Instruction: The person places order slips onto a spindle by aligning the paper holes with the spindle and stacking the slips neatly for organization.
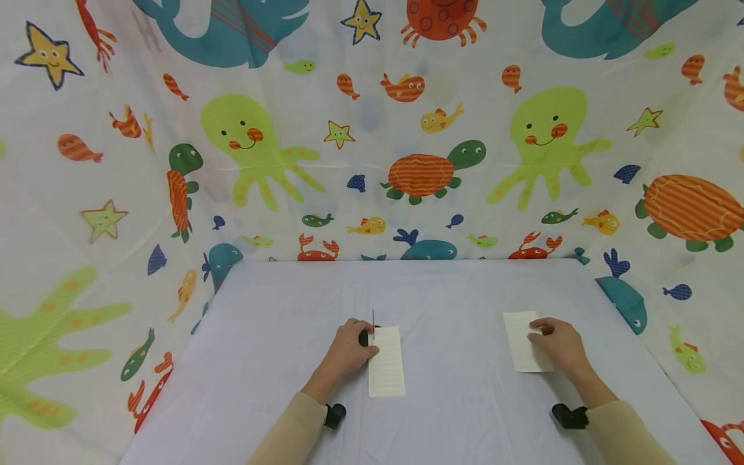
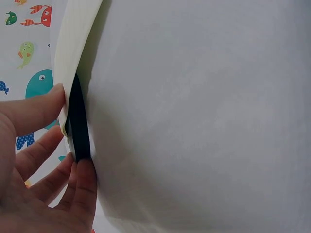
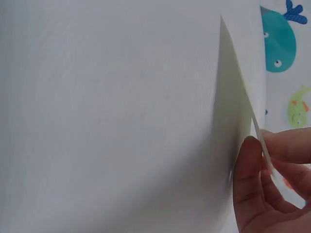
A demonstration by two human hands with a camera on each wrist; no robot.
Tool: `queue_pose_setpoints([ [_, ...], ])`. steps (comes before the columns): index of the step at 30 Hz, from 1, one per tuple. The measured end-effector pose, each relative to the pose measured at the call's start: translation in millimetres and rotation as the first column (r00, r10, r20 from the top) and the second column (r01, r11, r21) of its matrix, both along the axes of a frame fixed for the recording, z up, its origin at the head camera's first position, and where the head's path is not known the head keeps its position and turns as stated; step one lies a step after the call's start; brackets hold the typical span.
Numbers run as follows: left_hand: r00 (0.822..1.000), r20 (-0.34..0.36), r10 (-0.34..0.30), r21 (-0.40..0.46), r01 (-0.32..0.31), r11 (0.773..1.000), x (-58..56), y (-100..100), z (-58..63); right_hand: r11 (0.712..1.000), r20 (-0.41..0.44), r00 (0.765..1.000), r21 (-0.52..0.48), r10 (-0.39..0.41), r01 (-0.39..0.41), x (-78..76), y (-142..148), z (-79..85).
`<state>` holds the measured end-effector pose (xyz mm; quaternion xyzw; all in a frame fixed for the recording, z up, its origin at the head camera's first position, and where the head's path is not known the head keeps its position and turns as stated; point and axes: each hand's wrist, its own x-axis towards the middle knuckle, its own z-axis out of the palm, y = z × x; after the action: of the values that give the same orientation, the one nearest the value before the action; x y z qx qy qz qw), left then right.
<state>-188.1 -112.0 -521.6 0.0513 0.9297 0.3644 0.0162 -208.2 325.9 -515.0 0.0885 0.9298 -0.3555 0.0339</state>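
Note:
My left hand (image 1: 347, 349) grips the left edge of a cream lined paper sheet (image 1: 386, 371), thumb on its face. Under the sheet, against my left fingers, sits a flat black object (image 2: 80, 121); its kind cannot be told. In the head view a thin dark upright piece (image 1: 373, 320) stands at the sheet's top left corner. My right hand (image 1: 560, 349) pinches the right edge of a second cream sheet (image 1: 520, 342) between thumb and fingers. That sheet stands tilted in the right wrist view, its far corner raised.
Both hands are over a table with a white cloth (image 1: 453, 310). Curtains printed with sea animals (image 1: 360, 148) hang behind the table and at both sides. A black wrist camera (image 1: 334, 416) is on the left wrist, another black device (image 1: 569, 416) on the right.

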Motion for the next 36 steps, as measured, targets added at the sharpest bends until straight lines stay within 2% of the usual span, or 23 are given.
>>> queue_pose_setpoints([
  [4, 1.0, 0.007, 0.001, -0.002, -0.001, 1.0, -2.0, 0, 0.8, 0.996, 0.013, 1.0, -0.084, -0.025, 0.026, 3.2, -12, 2.6],
  [10, 1.0, 0.015, 0.001, -0.005, -0.001, 1.0, -4.1, -1, 1.4, 0.993, -0.008, 1.0, -0.112, -0.029, 0.027, 5.8, -30, 3.9],
  [21, 0.999, 0.032, -0.004, 0.002, 0.004, 1.0, -7.3, -3, 0.6, 0.973, -0.059, 0.998, -0.232, -0.014, 0.0, 6.4, -58, 1.2],
  [36, 0.999, 0.033, -0.027, 0.005, 0.027, 1.0, -12.1, -7, 3.0, 0.965, -0.116, 0.993, -0.259, 0.008, -0.038, 7.2, -95, -1.7],
])
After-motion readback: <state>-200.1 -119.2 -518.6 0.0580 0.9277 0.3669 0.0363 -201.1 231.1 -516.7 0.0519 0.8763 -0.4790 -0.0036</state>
